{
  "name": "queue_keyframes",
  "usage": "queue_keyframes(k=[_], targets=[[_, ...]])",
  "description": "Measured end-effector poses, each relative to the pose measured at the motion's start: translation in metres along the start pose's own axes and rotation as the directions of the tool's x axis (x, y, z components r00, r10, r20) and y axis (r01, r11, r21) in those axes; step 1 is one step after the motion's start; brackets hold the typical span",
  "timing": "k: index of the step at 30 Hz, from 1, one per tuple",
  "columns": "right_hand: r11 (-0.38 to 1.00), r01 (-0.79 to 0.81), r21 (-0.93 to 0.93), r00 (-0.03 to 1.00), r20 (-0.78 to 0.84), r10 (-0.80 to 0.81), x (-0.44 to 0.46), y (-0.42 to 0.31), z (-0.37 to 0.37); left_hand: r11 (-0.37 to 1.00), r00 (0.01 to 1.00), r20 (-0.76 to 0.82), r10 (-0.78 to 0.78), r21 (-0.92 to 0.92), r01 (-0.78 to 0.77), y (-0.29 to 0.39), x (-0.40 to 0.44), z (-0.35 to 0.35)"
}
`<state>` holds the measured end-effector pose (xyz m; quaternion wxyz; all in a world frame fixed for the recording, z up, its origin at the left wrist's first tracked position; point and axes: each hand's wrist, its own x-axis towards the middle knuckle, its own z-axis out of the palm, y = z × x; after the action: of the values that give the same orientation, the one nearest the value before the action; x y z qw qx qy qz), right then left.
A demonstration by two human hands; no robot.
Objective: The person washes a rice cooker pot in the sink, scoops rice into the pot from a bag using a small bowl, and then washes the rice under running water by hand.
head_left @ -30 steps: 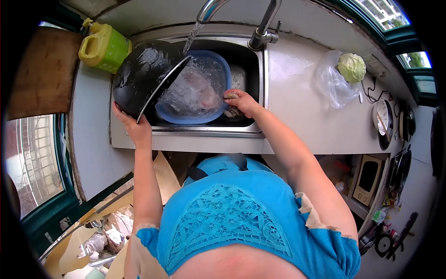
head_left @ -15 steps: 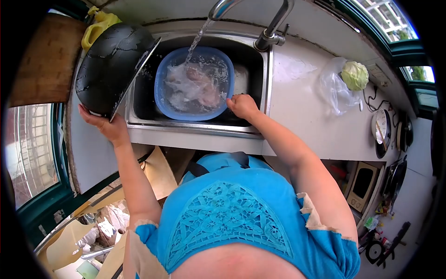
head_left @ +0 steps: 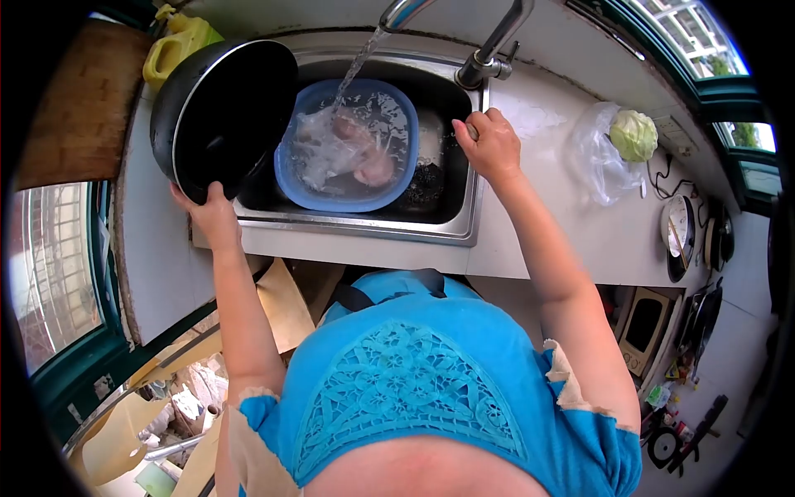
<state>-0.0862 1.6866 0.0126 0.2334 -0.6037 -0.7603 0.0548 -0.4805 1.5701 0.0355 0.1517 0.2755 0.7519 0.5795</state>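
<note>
My left hand [head_left: 211, 217] grips the near rim of a black wok [head_left: 186, 124], thumb inside and fingers behind. The wok is tilted up over the left side of the sink [head_left: 356, 232], with its dark inside towards the sink. My right hand [head_left: 494, 147] is curled closed above the sink's right edge, below the faucet base. Something small may show between thumb and fingers, but I cannot make it out. A blue plastic basin [head_left: 286, 178] stands in the sink, holding water, a clear plastic bag [head_left: 319, 153] and pale pink meat [head_left: 373, 168].
Water runs from the faucet [head_left: 493, 50] into the basin. A cabbage [head_left: 633, 135] sits with a plastic bag [head_left: 592, 161] on the right counter. A yellow jug [head_left: 178, 45] stands behind the wok, and a wooden board [head_left: 70, 103] is at far left.
My left hand has turned the wok so its inside shows instead of its underside. My right hand has moved from the basin's rim up and right to the sink's edge.
</note>
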Motion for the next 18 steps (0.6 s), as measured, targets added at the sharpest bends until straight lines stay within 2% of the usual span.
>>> queue_keyframes(k=[1, 2, 4, 6, 7, 10, 11, 14, 15, 18], targets=[[0.999, -0.033, -0.031, 0.998, 0.043, 0.035, 0.007, 0.018, -0.008, 0.969, 0.977, 0.057, -0.207, -0.125, 0.213, -0.011, 0.005, -0.002], [0.983, -0.031, -0.179, 0.988, 0.146, 0.058, 0.012, 0.028, -0.021, 0.879, 0.909, 0.140, -0.394, -0.232, 0.417, -0.016, 0.008, -0.002], [0.882, 0.058, -0.469, 0.991, -0.082, -0.109, 0.005, 0.032, -0.029, 0.794, 0.867, 0.253, -0.430, -0.352, 0.496, -0.002, -0.002, 0.001], [0.969, 0.084, -0.233, 0.991, -0.077, -0.105, 0.007, 0.041, -0.026, 0.653, 0.790, 0.398, -0.466, -0.448, 0.611, -0.001, -0.005, 0.000], [0.990, 0.094, -0.108, 0.992, -0.071, -0.102, 0.007, 0.044, -0.023, 0.578, 0.754, 0.419, -0.506, -0.484, 0.657, -0.002, -0.007, 0.000], [0.981, -0.057, 0.187, 0.997, -0.038, 0.065, 0.015, 0.043, -0.011, 0.291, 0.572, 0.634, -0.521, -0.497, 0.817, 0.004, -0.018, -0.008], [0.971, -0.103, 0.215, 0.993, -0.038, 0.114, 0.019, 0.045, -0.008, 0.185, 0.481, 0.715, -0.508, -0.454, 0.871, -0.007, -0.015, -0.015], [0.916, -0.241, 0.319, 0.961, -0.054, 0.272, 0.041, 0.056, 0.002, 0.181, 0.478, 0.740, -0.473, -0.450, 0.875, 0.009, -0.031, -0.024], [0.884, -0.289, 0.368, 0.939, -0.069, 0.336, 0.051, 0.062, 0.006, 0.249, 0.508, 0.724, -0.467, -0.444, 0.861, 0.010, -0.035, -0.027], [0.784, -0.386, 0.486, 0.875, -0.075, 0.478, 0.087, 0.088, 0.029, 0.279, 0.514, 0.724, -0.461, -0.431, 0.858, 0.008, -0.039, -0.041]])
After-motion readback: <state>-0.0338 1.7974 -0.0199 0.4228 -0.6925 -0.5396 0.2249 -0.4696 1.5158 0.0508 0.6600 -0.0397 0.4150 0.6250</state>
